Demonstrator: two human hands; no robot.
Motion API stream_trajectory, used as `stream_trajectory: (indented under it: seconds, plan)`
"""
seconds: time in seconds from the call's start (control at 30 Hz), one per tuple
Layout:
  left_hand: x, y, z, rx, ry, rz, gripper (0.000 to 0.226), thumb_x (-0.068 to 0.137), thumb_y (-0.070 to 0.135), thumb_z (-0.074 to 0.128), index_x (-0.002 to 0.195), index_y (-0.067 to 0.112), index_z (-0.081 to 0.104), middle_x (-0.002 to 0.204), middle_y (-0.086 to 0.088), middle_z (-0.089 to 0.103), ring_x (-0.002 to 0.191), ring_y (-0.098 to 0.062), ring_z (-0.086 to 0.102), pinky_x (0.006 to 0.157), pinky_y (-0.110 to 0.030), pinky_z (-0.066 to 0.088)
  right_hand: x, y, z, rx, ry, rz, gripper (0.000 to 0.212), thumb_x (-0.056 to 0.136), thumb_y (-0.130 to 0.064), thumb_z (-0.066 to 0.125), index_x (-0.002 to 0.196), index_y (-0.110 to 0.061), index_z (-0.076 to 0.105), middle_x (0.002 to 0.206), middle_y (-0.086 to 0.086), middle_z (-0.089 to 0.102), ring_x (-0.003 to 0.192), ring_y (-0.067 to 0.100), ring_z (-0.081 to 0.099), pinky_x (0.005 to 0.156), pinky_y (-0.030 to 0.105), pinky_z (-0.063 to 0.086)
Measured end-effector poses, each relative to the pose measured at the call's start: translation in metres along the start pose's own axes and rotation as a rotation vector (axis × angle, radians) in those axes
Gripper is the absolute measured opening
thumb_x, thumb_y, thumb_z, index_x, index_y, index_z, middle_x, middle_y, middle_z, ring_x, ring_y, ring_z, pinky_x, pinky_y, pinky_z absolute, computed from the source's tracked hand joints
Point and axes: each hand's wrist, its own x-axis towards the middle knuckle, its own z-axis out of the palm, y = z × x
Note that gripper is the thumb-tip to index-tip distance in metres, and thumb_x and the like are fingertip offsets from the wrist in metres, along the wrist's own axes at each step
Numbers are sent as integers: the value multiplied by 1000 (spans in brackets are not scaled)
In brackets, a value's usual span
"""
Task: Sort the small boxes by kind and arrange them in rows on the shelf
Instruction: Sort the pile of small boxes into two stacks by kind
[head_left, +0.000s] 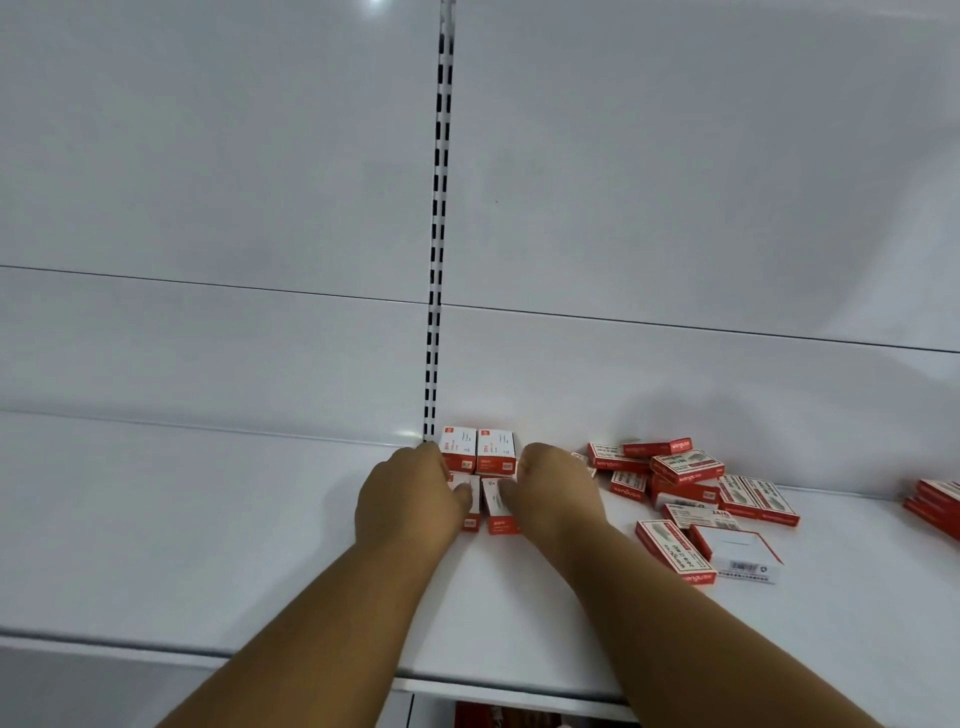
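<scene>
**Both hands at the front pair of boxes**

The left hand (410, 496) rests on the front-left box (471, 506) of a four-box block on the white shelf (260, 545). Its thumb lies across the top face of the box; the fingers curl over the far-left edge, and their contact there is hidden. The right hand (556, 491) lies on the front-right box (500, 512), with its fingers bent down onto the right side of the box. Whether either hand pinches its box or only presses on it cannot be determined.

Directly beyond the two hands, two boxes (478, 451) of the same kind lie side by side, touching, against the back panel (675, 364). The slotted upright (435, 260) rises just beyond the left hand.

To the right of the right hand lies a loose heap of red-and-white boxes (691, 488), overlapping at mixed angles. Further right, at the frame edge, sits a separate red stack (935, 501).
</scene>
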Motion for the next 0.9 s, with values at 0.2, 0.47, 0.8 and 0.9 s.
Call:
stream_trajectory:
  seconds: [0.2, 0.47, 0.8, 0.9]
  plan:
    - [-6, 19, -6, -59, 34, 174, 20, 84, 37, 66, 101, 27, 60, 102, 8, 64, 95, -16, 59, 79, -29, 50, 0, 6, -13, 149, 153, -26, 17, 89, -31, 59, 82, -16, 53, 77, -2, 61, 70, 16, 56, 55, 26, 39]
    - [-10, 74, 0, -109, -146, 327, 27, 86, 40, 65, 111, 32, 56, 103, 11, 61, 92, -11, 59, 80, -29, 52, -13, 53, -60, 112, 272, -87, 22, 89, -34, 63, 73, -23, 53, 73, -7, 57, 67, 10, 53, 53, 21, 36]
    - [12, 176, 31, -236, -412, 160, 17, 97, 29, 50, 110, 23, 59, 100, 3, 65, 79, -14, 60, 68, -30, 47, 19, 151, -113, -172, 52, 84, 78, 66, -72, 67, 128, -30, 44, 123, -1, 56, 115, 21, 47, 96, 38, 44]
    - [20, 193, 46, -308, -411, 29, 33, 99, 37, 43, 102, 13, 65, 98, -7, 70, 87, -21, 65, 75, -32, 47, 28, 161, -111, -241, -39, 59, 81, 65, -76, 64, 127, -29, 42, 118, 0, 60, 113, 24, 49, 95, 40, 44]
